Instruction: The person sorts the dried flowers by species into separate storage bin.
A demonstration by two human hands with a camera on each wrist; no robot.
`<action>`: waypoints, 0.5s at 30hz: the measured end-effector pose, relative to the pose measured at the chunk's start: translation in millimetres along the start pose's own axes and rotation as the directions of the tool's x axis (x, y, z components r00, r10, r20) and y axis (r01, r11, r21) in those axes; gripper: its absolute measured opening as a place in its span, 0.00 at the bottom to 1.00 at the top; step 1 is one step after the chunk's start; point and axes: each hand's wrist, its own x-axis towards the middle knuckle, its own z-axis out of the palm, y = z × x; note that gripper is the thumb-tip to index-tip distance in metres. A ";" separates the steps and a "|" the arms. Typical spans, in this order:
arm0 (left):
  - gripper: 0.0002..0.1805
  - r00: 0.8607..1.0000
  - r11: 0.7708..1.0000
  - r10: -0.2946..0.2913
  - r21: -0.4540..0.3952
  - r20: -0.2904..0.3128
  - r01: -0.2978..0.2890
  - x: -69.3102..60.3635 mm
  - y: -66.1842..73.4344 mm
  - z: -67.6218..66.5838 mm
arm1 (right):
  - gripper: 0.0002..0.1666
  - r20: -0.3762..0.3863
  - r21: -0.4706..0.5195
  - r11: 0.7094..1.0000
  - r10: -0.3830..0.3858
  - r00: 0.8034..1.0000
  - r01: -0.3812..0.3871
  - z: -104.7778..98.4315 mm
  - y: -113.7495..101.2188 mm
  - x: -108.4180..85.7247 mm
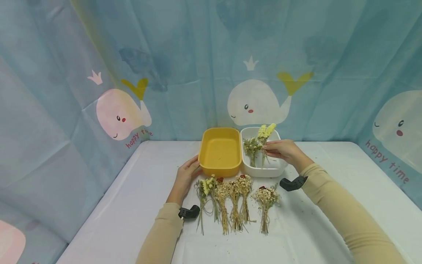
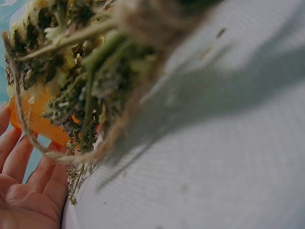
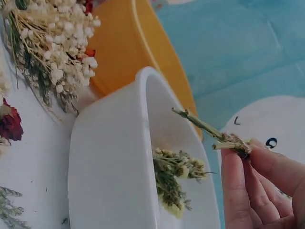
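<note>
My right hand [image 1: 284,149] pinches a tied bunch of yellow dried flowers [image 1: 266,132] by its stems over the white container [image 1: 279,171]. In the right wrist view, thumb and fingers close on the twine-bound stems [image 3: 234,143]. A second yellowish bunch [image 1: 252,146] lies inside the white container. My left hand [image 1: 186,176] rests with extended fingers against the left side of the yellow container [image 1: 220,171], which stands beside the white one. In the left wrist view, blurred flowers and a twine loop [image 2: 62,156] partly cover the view of the left hand [image 2: 28,195].
On the white table [image 1: 138,220], several dried bunches lie in a row before the containers, among them yellow flowers [image 1: 207,186] and cream flowers [image 1: 244,183]. One cream and dark-red bunch [image 1: 265,198] lies apart to the right. A blue whale-print curtain [image 1: 191,73] hangs behind.
</note>
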 end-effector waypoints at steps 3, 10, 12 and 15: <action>0.28 1.000 1.000 0.000 0.004 -0.005 0.000 0.0 0.1 0.1 | 0.36 -0.016 -0.012 1.000 0.000 1.000 0.000 1.8 2.0 6.5; 0.27 1.000 1.000 -0.003 -0.006 -0.015 0.003 -0.3 0.2 1.7 | 0.33 -0.045 -0.024 1.000 0.018 0.999 -0.019 3.7 7.2 16.2; 0.27 1.000 1.000 -0.003 0.000 -0.016 0.003 -0.7 0.3 1.7 | 0.32 -0.060 -0.021 0.999 0.025 0.998 -0.026 4.3 9.4 18.7; 0.27 1.000 1.000 -0.002 0.000 -0.014 0.002 -0.3 0.3 0.6 | 0.29 -0.091 -0.002 0.999 0.041 0.995 -0.042 6.2 12.8 21.8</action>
